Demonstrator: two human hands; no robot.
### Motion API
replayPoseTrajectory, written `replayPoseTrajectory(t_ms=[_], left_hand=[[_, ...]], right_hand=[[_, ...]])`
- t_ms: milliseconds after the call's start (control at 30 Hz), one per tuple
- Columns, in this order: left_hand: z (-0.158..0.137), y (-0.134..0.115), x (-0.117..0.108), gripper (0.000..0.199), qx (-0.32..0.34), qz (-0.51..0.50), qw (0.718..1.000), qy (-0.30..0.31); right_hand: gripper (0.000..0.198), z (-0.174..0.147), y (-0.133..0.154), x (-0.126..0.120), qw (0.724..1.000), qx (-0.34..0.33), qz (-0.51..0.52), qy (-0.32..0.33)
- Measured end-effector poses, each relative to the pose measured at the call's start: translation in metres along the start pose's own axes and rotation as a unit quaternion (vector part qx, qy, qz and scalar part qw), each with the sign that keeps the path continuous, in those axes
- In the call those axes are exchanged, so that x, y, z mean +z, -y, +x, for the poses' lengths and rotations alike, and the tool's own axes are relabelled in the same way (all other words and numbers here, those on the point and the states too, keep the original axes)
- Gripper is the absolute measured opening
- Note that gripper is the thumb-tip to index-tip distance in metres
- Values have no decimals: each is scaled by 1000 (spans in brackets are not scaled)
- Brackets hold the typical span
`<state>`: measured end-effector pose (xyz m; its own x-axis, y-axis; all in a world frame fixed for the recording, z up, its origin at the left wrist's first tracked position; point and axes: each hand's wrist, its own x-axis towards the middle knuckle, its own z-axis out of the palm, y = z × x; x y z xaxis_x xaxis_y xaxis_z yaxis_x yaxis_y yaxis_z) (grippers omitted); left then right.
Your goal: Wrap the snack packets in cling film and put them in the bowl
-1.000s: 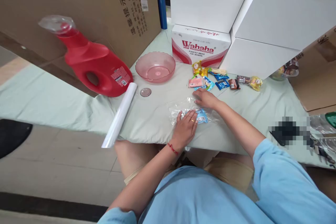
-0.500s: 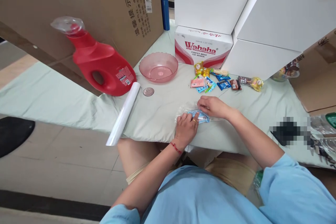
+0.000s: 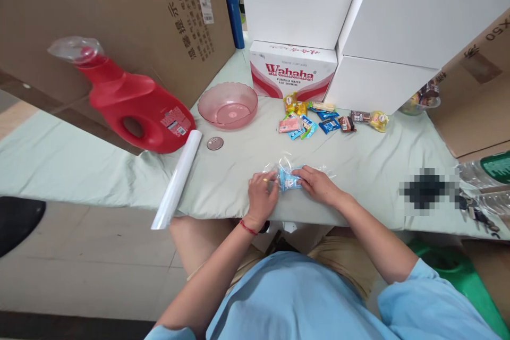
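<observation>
Packet (image 3: 289, 181), pale blue amid clear film (image 3: 285, 162), in the grip of left hand (image 3: 262, 195) and right hand (image 3: 319, 186)

One left hand (image 3: 262, 199), one right hand (image 3: 319, 186), one light-blue packet (image 3: 289, 180), one red jug (image 3: 135, 93), one white roll (image 3: 177, 180), one pink bowl (image 3: 207, 110), one small round disc (image 3: 215, 143), one Wahaha box (image 3: 292, 77), two large brown cartons (image 3: 119, 5), one red bracelet (image 3: 249, 227), small snack packets (image 3: 329, 126) overlapping past exact count

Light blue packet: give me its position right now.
In the head view, the light blue packet lies slightly right of centre on the table, between the left hand and the right hand, lower in the picture than the wrapped snacks.
</observation>
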<state>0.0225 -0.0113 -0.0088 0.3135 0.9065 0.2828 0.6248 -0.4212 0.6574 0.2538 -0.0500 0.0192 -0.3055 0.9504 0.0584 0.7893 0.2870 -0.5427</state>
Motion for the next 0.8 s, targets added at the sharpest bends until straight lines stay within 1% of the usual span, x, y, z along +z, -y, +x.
replayPoseTrajectory(t_ms=[67, 100, 133, 167, 233, 267, 333, 367, 433, 500, 567, 633, 700, 733, 800], left_hand=[[6, 8, -3, 31, -49, -5, 997, -55], [11, 12, -4, 39, -66, -8, 995, -69], [18, 15, -5, 49, -77, -17, 994, -71], [25, 17, -5, 60, -83, -37, 994, -59], [43, 18, -5, 77, -91, -108, 990, 1], [53, 18, -4, 81, -100, -155, 982, 43], [72, 15, -1, 79, -129, -242, 954, 124], [80, 13, 0, 78, -146, -275, 938, 152], [93, 10, -1, 81, -178, -316, 914, 184], [102, 8, -6, 85, -191, -343, 897, 206], [105, 7, -14, 81, -192, -362, 880, 239], [105, 8, -26, 69, -183, -364, 874, 265], [103, 8, -38, 50, -155, -351, 887, 259], [102, 7, -45, 40, -127, -338, 899, 245], [98, 6, -57, 25, -48, -300, 929, 212]], right_hand=[[38, -2, 0, 4, 1000, -6, -3, -9], [40, -2, -1, 5, 1000, -9, -7, -12], [41, -2, -1, 7, 1000, -11, -11, -16], [43, -2, -1, 8, 1000, -12, -15, -18], [44, -1, -1, 9, 1000, -11, -21, -19], [44, 0, -1, 10, 1000, -10, -23, -18], [44, 0, -1, 10, 999, -10, -29, -16], [44, 1, 0, 10, 999, -11, -33, -14], [44, 1, 0, 9, 999, -12, -36, -14], [42, 1, 1, 9, 999, -10, -31, -15], [41, 1, 1, 8, 1000, -7, -21, -16], [41, 1, 1, 7, 1000, -1, -12, -16], [41, 1, 2, 7, 1000, 5, -2, -16], [41, 1, 2, 7, 1000, 9, 4, -17], [42, 0, 2, 7, 1000, 12, 15, -18]])
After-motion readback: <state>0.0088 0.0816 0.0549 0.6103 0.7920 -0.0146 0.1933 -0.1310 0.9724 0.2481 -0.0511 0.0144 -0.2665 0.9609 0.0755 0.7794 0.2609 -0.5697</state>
